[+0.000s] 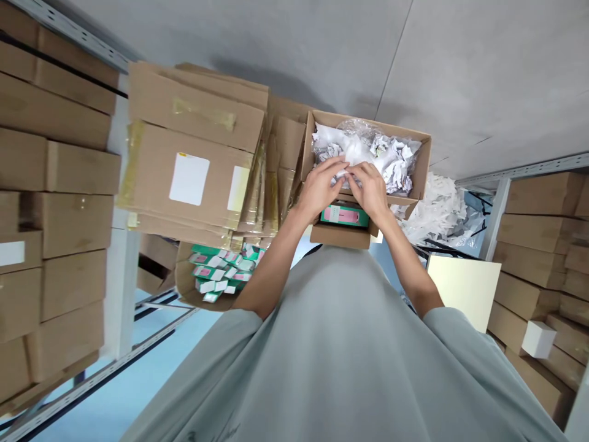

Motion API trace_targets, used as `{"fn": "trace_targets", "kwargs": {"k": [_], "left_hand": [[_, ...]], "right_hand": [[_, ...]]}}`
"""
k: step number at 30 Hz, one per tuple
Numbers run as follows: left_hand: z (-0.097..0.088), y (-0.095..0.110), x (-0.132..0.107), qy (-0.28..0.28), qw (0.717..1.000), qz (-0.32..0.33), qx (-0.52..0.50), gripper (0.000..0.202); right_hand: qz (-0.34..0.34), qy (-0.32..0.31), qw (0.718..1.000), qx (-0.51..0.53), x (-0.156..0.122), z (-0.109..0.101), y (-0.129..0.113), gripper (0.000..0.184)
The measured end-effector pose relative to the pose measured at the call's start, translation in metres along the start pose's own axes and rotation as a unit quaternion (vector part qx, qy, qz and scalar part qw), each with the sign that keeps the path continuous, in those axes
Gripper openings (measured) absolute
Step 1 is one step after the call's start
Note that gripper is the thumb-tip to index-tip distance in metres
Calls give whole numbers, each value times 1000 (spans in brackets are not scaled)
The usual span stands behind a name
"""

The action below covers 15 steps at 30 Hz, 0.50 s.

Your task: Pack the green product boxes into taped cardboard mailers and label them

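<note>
While the left hand (pixel 319 189) and right hand (pixel 372 191) meet, fingertips pinched on a small white wrapper (pixel 346 173) above the open carton (pixel 426 162) of crumpled paper, green-and-pink box (pixel 345 215) just beneath in the smaller carton (pixel 340 236), peeling slowly close to the pinch looks safest against tearing.

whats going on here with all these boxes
A person's left hand and right hand together pinch a white wrapper over an open carton full of crumpled paper and plastic. A green-and-pink product box lies just below the hands; more like it fill a second carton to the left.
</note>
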<state>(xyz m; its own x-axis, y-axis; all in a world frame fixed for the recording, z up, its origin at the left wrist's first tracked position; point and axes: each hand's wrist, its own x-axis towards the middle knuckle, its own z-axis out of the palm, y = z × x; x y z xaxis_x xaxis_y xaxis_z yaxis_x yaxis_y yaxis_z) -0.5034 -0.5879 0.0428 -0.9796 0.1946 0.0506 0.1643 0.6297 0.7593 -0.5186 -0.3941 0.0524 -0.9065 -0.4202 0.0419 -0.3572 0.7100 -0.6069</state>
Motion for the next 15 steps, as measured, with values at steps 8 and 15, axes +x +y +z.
{"fn": "trace_targets", "kwargs": {"k": [8, 15], "left_hand": [[-8, 31, -52, 1, 997, -56, -45, 31], [16, 21, -102, -29, 987, -106, -118, 30]], "right_hand": [[34, 34, 997, 60, -57, -9, -32, 47], [59, -20, 992, 114, -112, 13, -24, 38]]}}
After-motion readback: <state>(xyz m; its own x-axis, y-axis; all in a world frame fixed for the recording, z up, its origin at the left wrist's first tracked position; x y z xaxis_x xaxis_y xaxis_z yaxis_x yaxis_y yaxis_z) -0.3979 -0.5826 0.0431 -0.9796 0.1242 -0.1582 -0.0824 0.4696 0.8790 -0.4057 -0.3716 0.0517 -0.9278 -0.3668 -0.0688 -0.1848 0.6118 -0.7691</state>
